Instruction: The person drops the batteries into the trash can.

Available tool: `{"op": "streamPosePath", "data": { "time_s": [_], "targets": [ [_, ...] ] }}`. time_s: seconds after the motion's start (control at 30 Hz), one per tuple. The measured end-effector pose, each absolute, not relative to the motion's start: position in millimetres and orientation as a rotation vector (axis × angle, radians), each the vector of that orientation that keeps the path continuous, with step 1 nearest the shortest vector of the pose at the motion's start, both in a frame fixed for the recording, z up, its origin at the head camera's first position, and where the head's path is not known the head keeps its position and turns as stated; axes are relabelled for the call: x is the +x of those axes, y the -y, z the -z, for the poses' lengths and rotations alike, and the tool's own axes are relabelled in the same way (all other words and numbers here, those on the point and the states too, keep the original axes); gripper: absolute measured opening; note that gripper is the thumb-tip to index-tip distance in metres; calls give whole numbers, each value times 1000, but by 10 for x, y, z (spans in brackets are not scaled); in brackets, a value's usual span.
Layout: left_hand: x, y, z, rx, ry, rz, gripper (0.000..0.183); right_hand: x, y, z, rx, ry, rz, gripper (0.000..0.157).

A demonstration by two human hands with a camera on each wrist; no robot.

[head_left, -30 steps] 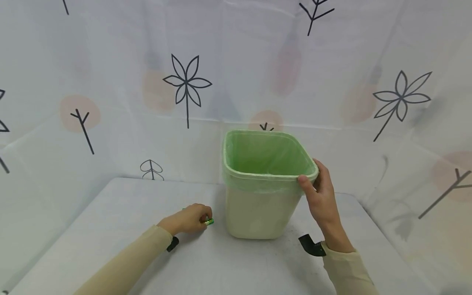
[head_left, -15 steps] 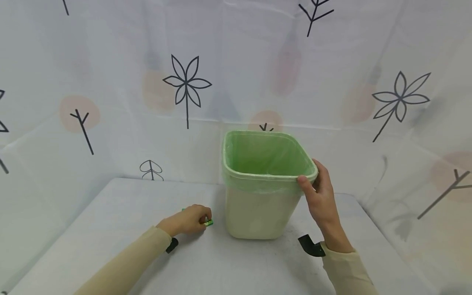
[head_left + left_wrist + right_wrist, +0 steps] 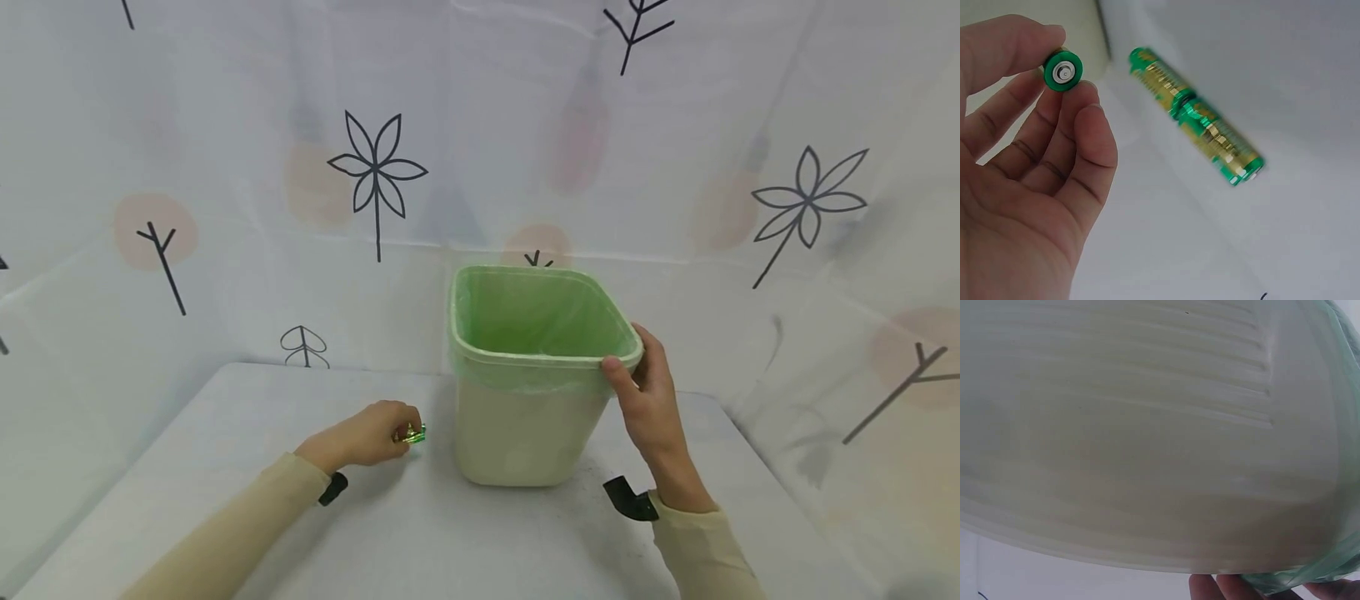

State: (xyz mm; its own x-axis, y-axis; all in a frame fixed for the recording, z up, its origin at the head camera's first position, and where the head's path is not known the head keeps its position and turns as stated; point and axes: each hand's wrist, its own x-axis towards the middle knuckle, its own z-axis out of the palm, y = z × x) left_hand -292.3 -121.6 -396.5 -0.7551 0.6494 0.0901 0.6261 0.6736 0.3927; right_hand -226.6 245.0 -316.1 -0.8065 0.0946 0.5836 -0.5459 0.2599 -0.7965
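My left hand (image 3: 367, 433) pinches a green-and-gold battery (image 3: 1063, 72) between thumb and fingers, its metal end toward the left wrist camera. Beyond the fingertips, two similar batteries (image 3: 1194, 115) lie end to end over the white surface, slightly blurred. To the right stands a pale trash bin (image 3: 517, 433) with a green bag (image 3: 536, 379) folded over its rim. My right hand (image 3: 654, 400) grips the bin's front right corner, thumb on the rim and fingers around the outside. In the right wrist view the bin's side (image 3: 1147, 456) fills most of the picture, fingertips (image 3: 1235, 587) at the bottom.
A white-covered table (image 3: 450, 550) carries the bin. Close behind it hangs a pale cloth backdrop (image 3: 480, 167) printed with flowers and twigs, which also runs along both sides. A black strap piece (image 3: 628, 500) juts from the right wrist.
My left hand has risen slightly and shifted left, and more green and gold now shows at its fingertips. The right hand keeps its grip on the bin, which stays in place.
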Motion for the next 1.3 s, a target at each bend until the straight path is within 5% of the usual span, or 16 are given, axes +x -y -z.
{"op": "streamPosePath", "data": {
  "time_s": [0.73, 1.3],
  "targets": [
    [-2843, 1241, 2650, 1253, -2997, -595, 23, -2264, -2477, 3181, 400, 2019, -1565, 56],
    [-2958, 744, 1964, 1509, -2981, -625, 18, -2267, -2487, 3186, 385, 2049, -1531, 57]
  ]
}}
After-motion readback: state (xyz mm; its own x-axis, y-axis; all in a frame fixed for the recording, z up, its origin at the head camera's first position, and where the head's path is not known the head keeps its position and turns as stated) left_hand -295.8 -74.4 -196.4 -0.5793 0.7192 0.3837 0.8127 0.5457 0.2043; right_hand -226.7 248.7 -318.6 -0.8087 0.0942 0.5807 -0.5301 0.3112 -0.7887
